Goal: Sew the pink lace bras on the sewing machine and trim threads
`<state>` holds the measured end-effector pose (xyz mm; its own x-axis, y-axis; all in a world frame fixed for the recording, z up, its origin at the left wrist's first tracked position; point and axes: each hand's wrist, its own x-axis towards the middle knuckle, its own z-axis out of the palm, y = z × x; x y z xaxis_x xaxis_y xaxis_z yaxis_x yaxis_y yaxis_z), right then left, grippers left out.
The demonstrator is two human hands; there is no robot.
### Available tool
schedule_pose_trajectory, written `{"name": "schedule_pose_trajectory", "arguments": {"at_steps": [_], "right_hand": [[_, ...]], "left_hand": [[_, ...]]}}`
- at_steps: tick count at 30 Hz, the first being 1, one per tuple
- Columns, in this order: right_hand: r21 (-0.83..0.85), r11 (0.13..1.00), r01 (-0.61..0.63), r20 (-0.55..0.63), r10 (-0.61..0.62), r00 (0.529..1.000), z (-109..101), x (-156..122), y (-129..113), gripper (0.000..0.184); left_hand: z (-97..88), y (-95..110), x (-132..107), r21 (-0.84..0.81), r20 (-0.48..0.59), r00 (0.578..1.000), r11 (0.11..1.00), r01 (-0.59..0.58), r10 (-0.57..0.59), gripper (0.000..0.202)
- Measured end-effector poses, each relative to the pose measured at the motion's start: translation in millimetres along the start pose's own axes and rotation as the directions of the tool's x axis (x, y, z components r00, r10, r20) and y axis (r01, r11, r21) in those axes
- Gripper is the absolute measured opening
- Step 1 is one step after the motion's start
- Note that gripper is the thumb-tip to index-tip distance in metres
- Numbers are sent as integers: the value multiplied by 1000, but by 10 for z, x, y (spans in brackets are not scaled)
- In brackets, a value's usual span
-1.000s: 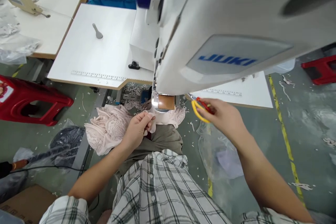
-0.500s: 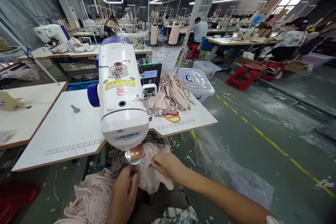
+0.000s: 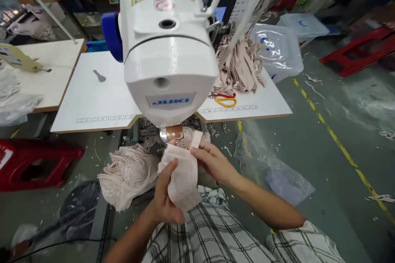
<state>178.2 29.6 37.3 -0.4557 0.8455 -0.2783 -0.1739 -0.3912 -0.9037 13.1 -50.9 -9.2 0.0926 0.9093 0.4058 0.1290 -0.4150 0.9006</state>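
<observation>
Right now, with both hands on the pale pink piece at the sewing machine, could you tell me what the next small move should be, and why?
Probably slide the pale pink piece up and forward under the copper-coloured part of the sewing machine. The left hand grips its lower half, the right hand pinches its top edge, and that edge sits just short of the part.

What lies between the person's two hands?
A pale pink fabric piece, gripped by the left hand and right hand; the head view shows it.

Bright, even light; blurred, warped edges.
</observation>
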Motion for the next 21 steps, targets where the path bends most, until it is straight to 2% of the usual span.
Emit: {"name": "schedule_pose_trajectory", "arguments": {"at_steps": [1, 2, 4, 5, 6, 7, 10, 12, 14, 17, 21], "right_hand": [[-176, 977, 120, -18, -125, 992, -21, 85, -58, 24], [-349, 908, 232, -31, -258, 966, -40, 188, -99, 20], [-585, 737, 339, -59, -456, 888, -70, 410, -124, 14], [-623, 703, 342, -90, -499, 862, -79, 514, -111, 13], [-610, 719, 332, -127, -503, 855, -84, 603, -86, 12], [-552, 770, 320, -153, -471, 869, -87, 673, -55, 14], [-239, 930, 279, -145, -319, 937, -88, 772, 29, 29], [-87, 968, 235, -110, -244, 963, -92, 780, 47, 30], [-43, 979, 201, -94, -204, 974, -108, 788, 34, 25], [-172, 953, 249, -119, -271, 955, -157, 855, -20, 23], [-524, 772, 359, -91, -470, 878, -225, 1024, -107, 17]], "left_hand": [[-84, 23, 63, 68, -2, 997, 994, -83, 83, 92], [-156, 34, 131, 139, -1, 992, 982, -126, 127, 88], [-258, 28, 268, 364, 35, 996, 927, -88, 81, 83], [-290, 16, 329, 463, 62, 998, 885, -47, 21, 81], [-311, 2, 379, 550, 93, 994, 835, -9, -50, 79], [-323, -10, 418, 622, 114, 987, 783, 21, -116, 77], [-339, -22, 471, 759, 144, 959, 649, 52, -245, 69], [-347, -8, 478, 797, 155, 946, 601, 51, -285, 66], [-357, 15, 484, 811, 172, 929, 582, 55, -327, 65], [-372, 53, 513, 830, 184, 907, 555, 64, -379, 64], [-392, 106, 588, 852, 169, 897, 518, 76, -408, 63]]}}
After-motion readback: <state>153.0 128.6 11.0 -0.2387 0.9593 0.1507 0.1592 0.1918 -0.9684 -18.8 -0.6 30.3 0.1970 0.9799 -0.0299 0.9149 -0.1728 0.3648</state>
